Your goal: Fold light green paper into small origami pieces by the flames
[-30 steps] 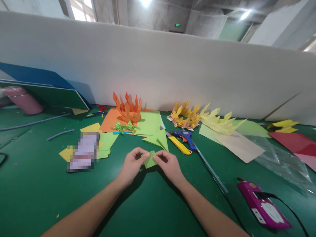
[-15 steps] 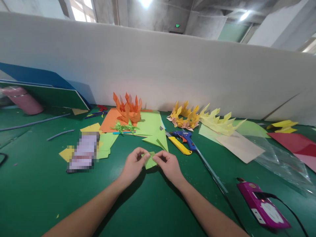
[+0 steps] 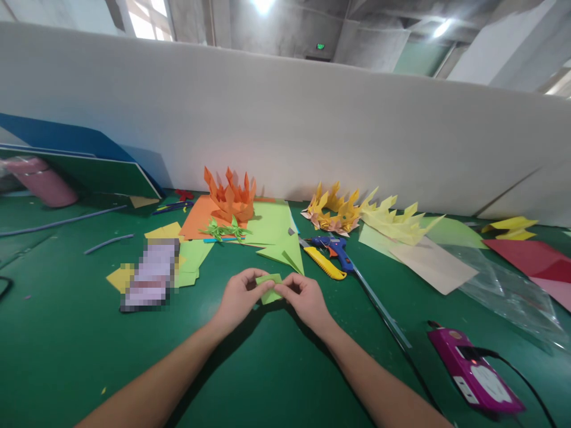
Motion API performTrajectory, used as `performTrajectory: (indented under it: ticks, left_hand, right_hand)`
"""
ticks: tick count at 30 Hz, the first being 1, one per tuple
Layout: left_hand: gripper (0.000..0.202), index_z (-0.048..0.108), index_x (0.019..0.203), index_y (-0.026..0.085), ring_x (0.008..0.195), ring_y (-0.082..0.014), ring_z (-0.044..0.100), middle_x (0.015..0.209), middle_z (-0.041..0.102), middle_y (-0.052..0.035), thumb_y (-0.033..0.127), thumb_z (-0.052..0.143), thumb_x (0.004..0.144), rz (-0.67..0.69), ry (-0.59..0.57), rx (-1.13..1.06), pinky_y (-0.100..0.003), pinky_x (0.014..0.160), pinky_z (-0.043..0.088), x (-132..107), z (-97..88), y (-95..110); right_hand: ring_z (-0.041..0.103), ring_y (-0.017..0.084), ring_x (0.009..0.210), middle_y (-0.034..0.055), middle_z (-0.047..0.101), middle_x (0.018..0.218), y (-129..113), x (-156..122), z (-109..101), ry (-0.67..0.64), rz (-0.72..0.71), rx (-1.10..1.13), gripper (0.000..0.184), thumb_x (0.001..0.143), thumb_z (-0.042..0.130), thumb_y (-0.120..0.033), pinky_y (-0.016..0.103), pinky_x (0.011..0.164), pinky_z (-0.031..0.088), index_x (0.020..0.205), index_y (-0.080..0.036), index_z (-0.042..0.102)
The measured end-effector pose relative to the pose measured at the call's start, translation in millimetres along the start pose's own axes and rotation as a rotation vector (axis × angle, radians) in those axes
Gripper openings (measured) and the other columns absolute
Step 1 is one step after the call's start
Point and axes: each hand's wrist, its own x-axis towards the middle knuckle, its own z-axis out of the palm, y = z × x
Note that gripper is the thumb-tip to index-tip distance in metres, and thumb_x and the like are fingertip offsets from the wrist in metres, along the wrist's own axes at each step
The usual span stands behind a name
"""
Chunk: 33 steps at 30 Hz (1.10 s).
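Between my two hands is a small piece of light green paper (image 3: 270,295), with a crease running across it. My left hand (image 3: 241,295) pinches its left side, thumb on top and fingers behind. On the right side my right hand (image 3: 304,297) grips it the same way, the two thumb tips close together. Just beyond the hands lie larger light green paper sheets (image 3: 272,223), one with a folded corner. Two small green folded paper pieces (image 3: 226,229) rest there, beside an orange paper crown (image 3: 232,199).
A yellow utility knife (image 3: 325,264) and a blue glue gun (image 3: 341,252) lie right of the hands. Farther right are yellow paper crowns (image 3: 336,211) and a purple power box (image 3: 475,371) with a cable. A blurred phone-like object (image 3: 151,274) lies left, a pink bottle (image 3: 42,181) behind it.
My thumbs have moved slightly inward over the green paper, and its upper edge now looks folded more. Everything else on the table stays in place.
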Motion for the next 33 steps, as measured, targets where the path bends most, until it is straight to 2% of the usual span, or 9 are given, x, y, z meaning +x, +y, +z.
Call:
performTrajectory:
  ticks: [5, 8, 13, 19, 24, 26, 33]
  left_hand:
    - [0.024, 0.06, 0.068, 0.016, 0.052, -0.0105, 0.047, 0.058, 0.056, 0.0029, 0.037, 0.066, 0.058, 0.005, 0.023, 0.027, -0.022, 0.051, 0.035, -1, 0.4, 2]
    - [0.023, 0.059, 0.064, 0.016, 0.047, -0.0085, 0.042, 0.053, 0.052, 0.0052, 0.037, 0.066, 0.058, 0.013, 0.079, 0.003, -0.021, 0.047, 0.032, -2, 1.6, 4]
    - [0.024, 0.057, 0.061, 0.016, 0.049, -0.0078, 0.043, 0.054, 0.054, 0.0045, 0.036, 0.069, 0.056, -0.01, 0.105, -0.106, -0.021, 0.049, 0.032, -2, 2.1, 6]
    - [0.026, 0.057, 0.059, 0.015, 0.046, -0.0071, 0.041, 0.051, 0.052, 0.0046, 0.036, 0.072, 0.054, -0.062, 0.061, -0.216, -0.021, 0.048, 0.032, -3, 1.1, 9]
    - [0.029, 0.055, 0.06, 0.015, 0.047, -0.0068, 0.043, 0.052, 0.051, 0.0055, 0.039, 0.073, 0.054, -0.095, 0.063, -0.276, -0.021, 0.049, 0.035, -4, -0.2, 10]
    - [0.029, 0.055, 0.061, 0.016, 0.049, -0.0074, 0.045, 0.054, 0.052, 0.0051, 0.039, 0.071, 0.057, -0.083, 0.054, -0.263, -0.021, 0.051, 0.037, -4, -0.9, 10]
    - [0.024, 0.055, 0.07, 0.016, 0.057, -0.0097, 0.051, 0.063, 0.058, 0.0026, 0.031, 0.069, 0.058, -0.05, -0.103, -0.102, -0.022, 0.056, 0.041, -3, -0.2, 5]
  right_hand:
    - [0.043, 0.009, 0.042, -0.0068, 0.046, 0.042, -1, 0, 1, -0.011, 0.008, 0.016, 0.022, 0.062, 0.063, -0.035, 0.022, 0.046, 0.036, 0.051, -0.019, 0.052]
    - [0.047, 0.01, 0.043, -0.0055, 0.051, 0.044, 1, 2, 1, -0.065, 0.063, 0.087, 0.022, 0.062, 0.064, -0.038, 0.023, 0.047, 0.039, 0.056, -0.019, 0.053]
    - [0.048, 0.009, 0.044, -0.0022, 0.058, 0.049, 3, 3, 1, -0.083, 0.059, 0.127, 0.024, 0.063, 0.064, -0.039, 0.022, 0.049, 0.041, 0.056, -0.018, 0.054]
    - [0.046, 0.008, 0.041, -0.0021, 0.057, 0.046, 2, 0, 0, -0.074, 0.041, 0.123, 0.026, 0.064, 0.064, -0.039, 0.021, 0.046, 0.039, 0.054, -0.018, 0.054]
    - [0.05, 0.01, 0.045, -0.0012, 0.059, 0.05, 4, 3, -1, -0.074, 0.05, 0.177, 0.03, 0.065, 0.064, -0.046, 0.024, 0.05, 0.043, 0.058, -0.018, 0.055]
    - [0.052, 0.011, 0.048, -0.0008, 0.061, 0.054, 5, 4, -2, -0.054, 0.033, 0.206, 0.029, 0.065, 0.064, -0.046, 0.025, 0.053, 0.045, 0.063, -0.018, 0.056]
    - [0.051, 0.012, 0.052, -0.0027, 0.055, 0.054, 6, 4, -4, 0.034, -0.042, 0.137, 0.025, 0.068, 0.062, -0.042, 0.024, 0.055, 0.043, 0.066, -0.018, 0.055]
